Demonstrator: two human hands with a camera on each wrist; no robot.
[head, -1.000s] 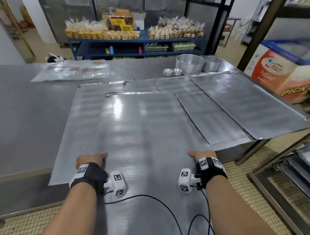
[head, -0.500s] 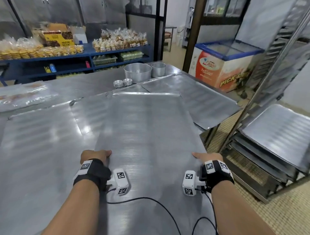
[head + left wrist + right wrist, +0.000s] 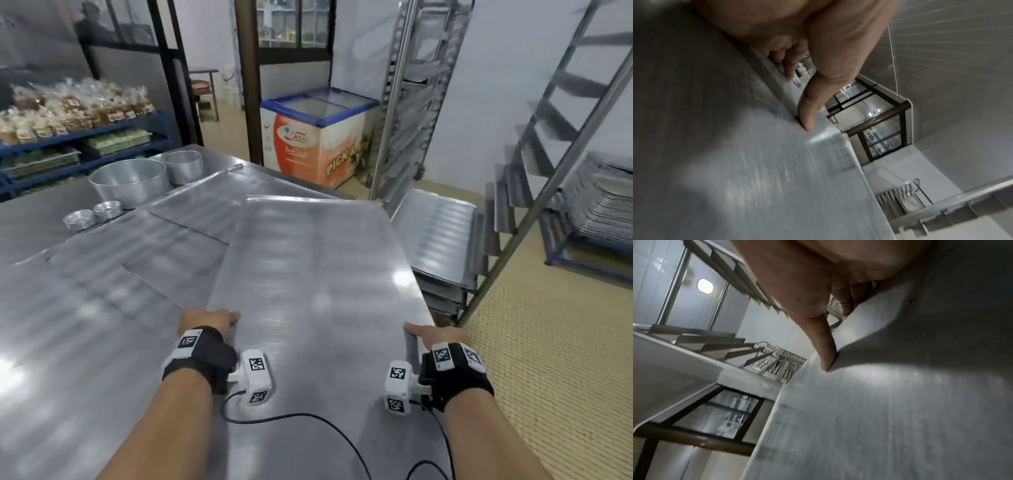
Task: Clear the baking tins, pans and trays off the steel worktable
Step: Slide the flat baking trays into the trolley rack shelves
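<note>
I hold a large flat steel baking tray [image 3: 315, 274] by its two long edges, lifted off the steel worktable [image 3: 20, 233] and pointing toward a tray rack. My left hand [image 3: 205, 320] grips the left edge, thumb on top [image 3: 807, 113], fingers curled under. My right hand [image 3: 435, 337] grips the right edge the same way, thumb on top [image 3: 826, 356]. More flat trays [image 3: 113, 274] lie overlapped on the table. Two round cake tins [image 3: 130, 181] and small foil tins [image 3: 90, 216] stand at the table's far end.
A steel tray rack [image 3: 445, 236] with stacked trays in its low slots stands right of the table, its slanted posts close to the tray's right side. A second rack [image 3: 599, 205] is farther right. A chest freezer [image 3: 318, 137] stands behind. Blue shelves [image 3: 78, 137] hold bagged goods.
I have turned right with the tray, swinging it off the pile on the table toward the rack. Both hands keep the same grip on its edges.
</note>
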